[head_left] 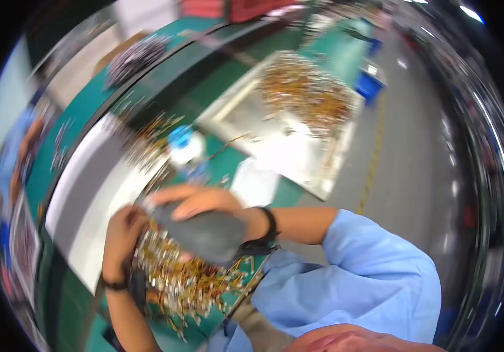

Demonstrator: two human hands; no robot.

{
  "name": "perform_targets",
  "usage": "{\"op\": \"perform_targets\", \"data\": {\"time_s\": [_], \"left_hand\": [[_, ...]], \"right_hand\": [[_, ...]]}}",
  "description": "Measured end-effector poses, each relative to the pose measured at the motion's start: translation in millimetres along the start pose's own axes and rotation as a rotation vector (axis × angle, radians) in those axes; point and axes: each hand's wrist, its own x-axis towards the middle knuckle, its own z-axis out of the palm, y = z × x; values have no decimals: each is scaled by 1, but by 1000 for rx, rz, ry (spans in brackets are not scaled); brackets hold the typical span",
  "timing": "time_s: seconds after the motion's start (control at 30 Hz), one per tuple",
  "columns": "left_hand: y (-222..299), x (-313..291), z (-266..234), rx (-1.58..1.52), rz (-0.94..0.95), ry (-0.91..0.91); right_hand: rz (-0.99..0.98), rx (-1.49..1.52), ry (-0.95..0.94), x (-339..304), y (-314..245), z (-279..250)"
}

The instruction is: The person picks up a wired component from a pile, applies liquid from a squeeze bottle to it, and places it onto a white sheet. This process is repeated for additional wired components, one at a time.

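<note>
Strong motion blur; white tray [307, 163] glaring; edges bowed.

Grey flr [407, 146] approx 2 to 4 o'clock, w/ yellow line [370, 170] running lengthwise at abt 3. Green-topped bench [329, 50] at 1 o'clock; another green worktop [74, 120] nr 10, pale wall or panel [12, 102] beyond it. Bright lt [471, 14] at 2 o'clock; far rt edge, 3 o'clock, blurred w/ shiny streaks.

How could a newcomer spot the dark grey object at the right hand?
Follow the blue sleeve to the right hand. Against it, partly hiding the heap of thin golden pieces, is the dark grey object, blurred. Its plain, rounded bulk sets it apart from those pieces.
</note>
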Motion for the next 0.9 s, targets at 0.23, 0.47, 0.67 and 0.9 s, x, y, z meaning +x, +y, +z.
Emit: {"op": "perform_targets", "data": {"time_s": [0.23, 0.47, 0.67, 0.9], "left_hand": [[103, 123, 168, -307, 634, 716], [92, 71, 194, 201, 830, 1210], [91, 47, 173, -293, 683, 1640], [107, 84, 220, -422, 484, 967]], "right_hand": [[-31, -380, -452, 50, -42, -193], [-7, -385, -531, 57, -23, -203], [15, -388, -569, 58, -11, -196], [266, -333, -597, 37, 8, -181]]}}
